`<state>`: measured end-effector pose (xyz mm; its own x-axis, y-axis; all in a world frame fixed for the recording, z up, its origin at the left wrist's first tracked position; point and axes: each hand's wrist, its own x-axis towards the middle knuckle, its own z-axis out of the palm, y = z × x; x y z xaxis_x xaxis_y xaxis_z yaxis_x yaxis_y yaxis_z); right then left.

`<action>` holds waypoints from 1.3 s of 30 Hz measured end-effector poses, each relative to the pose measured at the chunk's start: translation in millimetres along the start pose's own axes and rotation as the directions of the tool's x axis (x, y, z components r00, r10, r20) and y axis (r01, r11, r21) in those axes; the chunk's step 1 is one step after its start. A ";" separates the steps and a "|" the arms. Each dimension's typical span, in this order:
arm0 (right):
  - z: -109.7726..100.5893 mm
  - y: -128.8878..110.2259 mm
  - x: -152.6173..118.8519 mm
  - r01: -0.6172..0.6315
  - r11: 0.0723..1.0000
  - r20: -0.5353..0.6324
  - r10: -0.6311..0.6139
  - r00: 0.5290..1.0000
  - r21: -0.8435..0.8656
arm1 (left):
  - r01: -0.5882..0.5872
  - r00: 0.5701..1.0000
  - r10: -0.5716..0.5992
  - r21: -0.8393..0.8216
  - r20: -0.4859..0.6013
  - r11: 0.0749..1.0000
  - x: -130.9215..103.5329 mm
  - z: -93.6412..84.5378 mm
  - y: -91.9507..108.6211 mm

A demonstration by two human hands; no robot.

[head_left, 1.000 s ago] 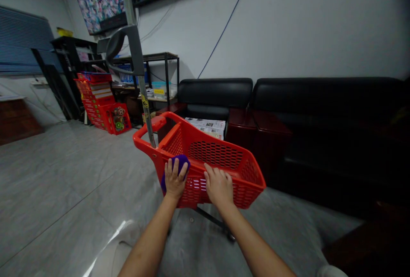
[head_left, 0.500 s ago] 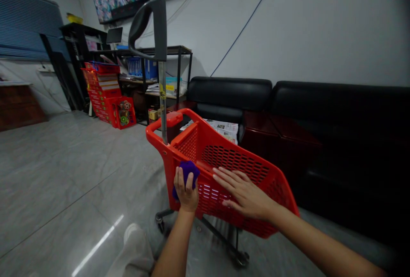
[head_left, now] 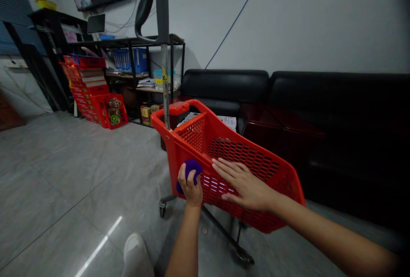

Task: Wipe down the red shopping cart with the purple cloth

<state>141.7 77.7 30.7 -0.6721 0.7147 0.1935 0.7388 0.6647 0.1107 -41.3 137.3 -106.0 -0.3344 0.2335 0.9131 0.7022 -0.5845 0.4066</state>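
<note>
A red plastic shopping cart (head_left: pixel 256 153) with perforated sides stands in front of me on dark legs with casters. My left hand (head_left: pixel 191 187) is closed round a purple cloth (head_left: pixel 192 167) and presses it against the cart's near side, close to the handle end. Over the near top rim, my right hand (head_left: pixel 245 185) lies with its fingers stretched out, touching the cart and holding nothing. A metal pole (head_left: pixel 165 84) with a dark grey loop grip (head_left: pixel 162 10) rises at the cart's handle (head_left: pixel 177 108).
Behind the cart is a black sofa (head_left: pixel 224 86) with dark red armrests (head_left: pixel 265 119). Red boxes (head_left: pixel 86 93) are stacked at the left beside a black shelf (head_left: pixel 128 42) holding blue binders (head_left: pixel 139 60). My shoe (head_left: pixel 136 249) is on the grey tiled floor (head_left: pixel 64 183).
The view has shifted, so the room's background appears further left and slightly higher. My left hand with the purple cloth stays at nearly the same place on the cart; my right hand keeps its position.
</note>
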 end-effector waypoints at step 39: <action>3.0 36.2 -43.8 -0.073 0.997 0.078 0.074 0.994 -0.025 | 0.462 0.885 -0.465 -0.094 -0.007 0.882 -9.9 60.1 7.6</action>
<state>197.7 71.1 23.3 -0.6170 0.7770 0.1250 0.7868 0.6053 0.1210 5.2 177.3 -110.1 -0.6270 0.4729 0.6190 0.4055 -0.4803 0.7777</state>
